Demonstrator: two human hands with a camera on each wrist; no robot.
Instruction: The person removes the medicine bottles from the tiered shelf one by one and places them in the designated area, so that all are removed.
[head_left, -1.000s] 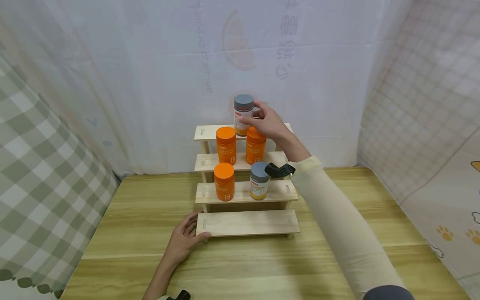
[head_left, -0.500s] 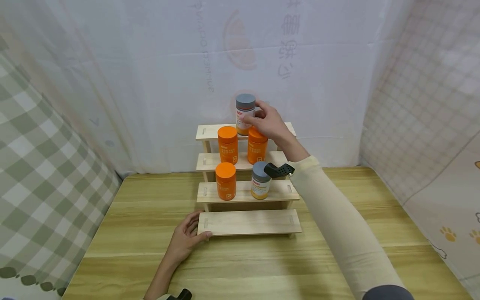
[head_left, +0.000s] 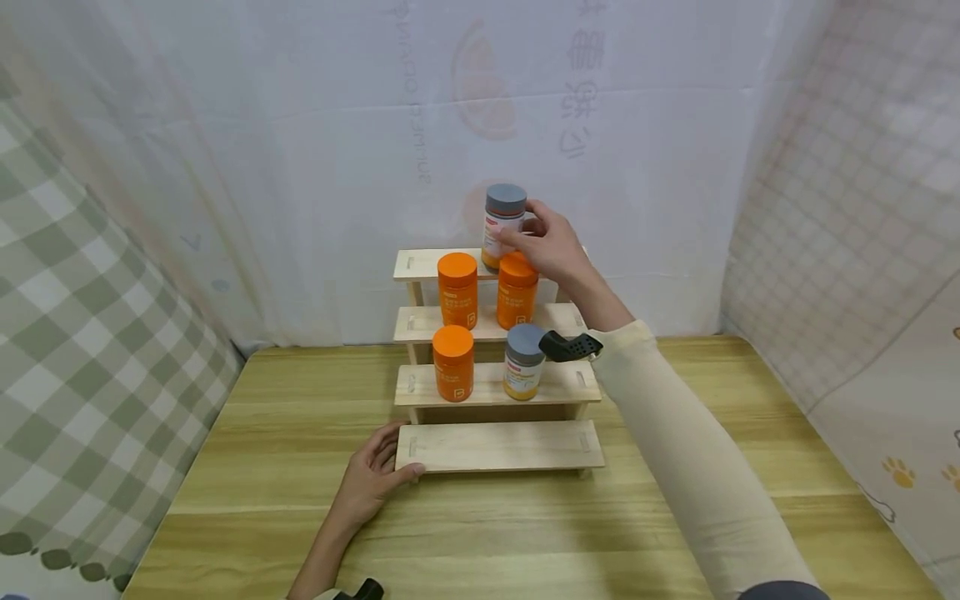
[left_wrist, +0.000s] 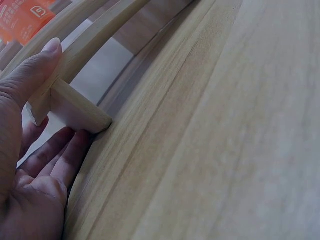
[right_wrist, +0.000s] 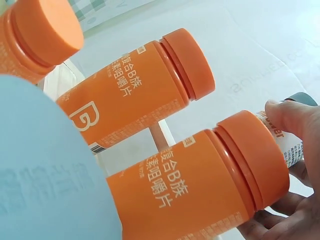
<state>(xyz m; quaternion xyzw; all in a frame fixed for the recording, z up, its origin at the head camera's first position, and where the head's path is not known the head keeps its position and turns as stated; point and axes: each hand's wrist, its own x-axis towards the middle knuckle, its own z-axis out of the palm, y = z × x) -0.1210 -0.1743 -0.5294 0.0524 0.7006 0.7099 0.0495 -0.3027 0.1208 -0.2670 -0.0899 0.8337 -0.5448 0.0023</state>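
In the head view, my right hand (head_left: 553, 246) holds a grey-lidded supplement bottle (head_left: 497, 229) between thumb and fingers at the top tier of a stepped wooden display rack (head_left: 498, 447). The bottle tilts slightly, its lower part overlapped by an orange bottle (head_left: 516, 293). In the right wrist view, the thumb lies along its white label (right_wrist: 294, 150). My left hand (head_left: 366, 481) grips the left end of the lowest step. The left wrist view shows that thumb (left_wrist: 37, 70) on the board's edge and the fingers (left_wrist: 70, 155) against the short leg.
A second orange bottle (head_left: 457, 293) stands on the third tier. Below, an orange bottle (head_left: 453, 367) and another grey-lidded bottle (head_left: 522, 367) share the second tier. The rack stands on a wood-grain table (head_left: 300, 417), with a white curtain (head_left: 315, 208) behind it.
My right hand has shifted the grey-lidded bottle a little to the right along the top tier, and it tilts more now. My left hand stays on the lowest step.
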